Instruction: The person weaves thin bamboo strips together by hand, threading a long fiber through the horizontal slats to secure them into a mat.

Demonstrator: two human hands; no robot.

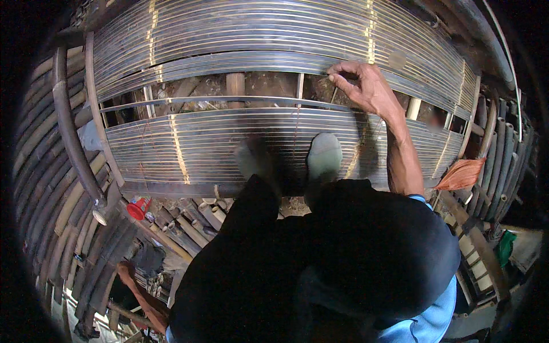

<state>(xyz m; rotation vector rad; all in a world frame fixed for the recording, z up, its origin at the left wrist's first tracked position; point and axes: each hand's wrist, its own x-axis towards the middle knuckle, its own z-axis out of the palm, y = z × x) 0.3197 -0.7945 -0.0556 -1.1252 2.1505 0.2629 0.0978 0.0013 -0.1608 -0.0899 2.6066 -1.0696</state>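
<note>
A wide panel of long, thin dark slats (229,34) spans the view, with pale yellowish bindings (370,34) crossing it. My right hand (366,88) reaches over the gap in the panel. Its thumb and forefinger are pinched at the lower edge of a dark slat (257,62); whatever lies between the fingertips is too small to name. A loose, narrow slat (229,100) runs along the gap. My left hand (124,272) is low at the far left, beside dark poles; its fingers are too dark to make out. My feet (325,151) rest on the nearer slats (211,148).
Stacked bamboo-like poles (51,194) fill the left side, and more poles (503,160) stand at the right. A thick dark pole (71,126) leans beside the frame. A red funnel-shaped object (138,209) lies at lower left, an orange cloth (462,174) at right.
</note>
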